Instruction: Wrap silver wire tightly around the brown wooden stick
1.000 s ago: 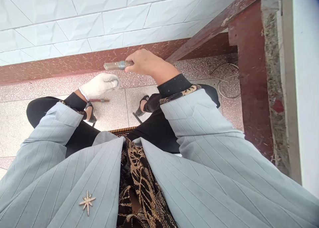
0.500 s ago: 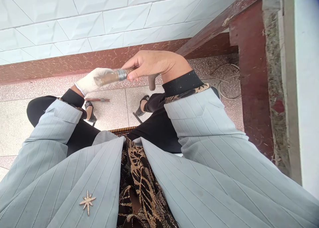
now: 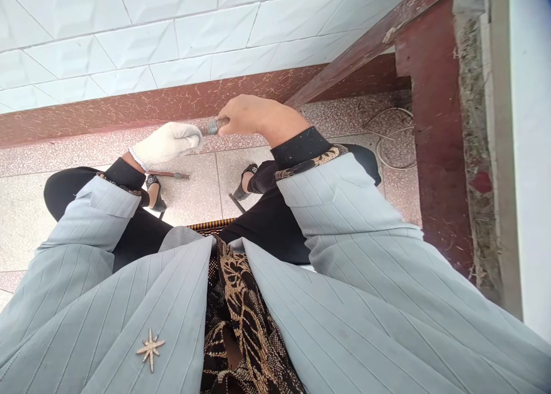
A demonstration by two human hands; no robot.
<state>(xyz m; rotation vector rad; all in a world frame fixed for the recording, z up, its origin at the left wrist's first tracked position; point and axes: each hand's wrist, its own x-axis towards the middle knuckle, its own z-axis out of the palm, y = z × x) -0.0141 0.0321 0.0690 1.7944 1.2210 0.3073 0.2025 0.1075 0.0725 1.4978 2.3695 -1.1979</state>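
The right hand (image 3: 248, 115) is grasping a wire-wrapped rod (image 3: 213, 127) above open floor (image 3: 198, 199), near the skirting (image 3: 124, 114); the gloved left hand (image 3: 166, 143) is curling at its end, grip unclear. A reddish stick (image 3: 175, 176) is lying below.

Floor (image 3: 196, 201) with cable (image 3: 377, 148), perhaps rod (image 3: 172, 175)

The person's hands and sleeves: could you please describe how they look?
The left hand wears a white knitted glove; the right hand is bare. Both pale grey-blue jacket sleeves have thin stripes, with black cuffs and black-and-gold patterned trim showing at the ends.
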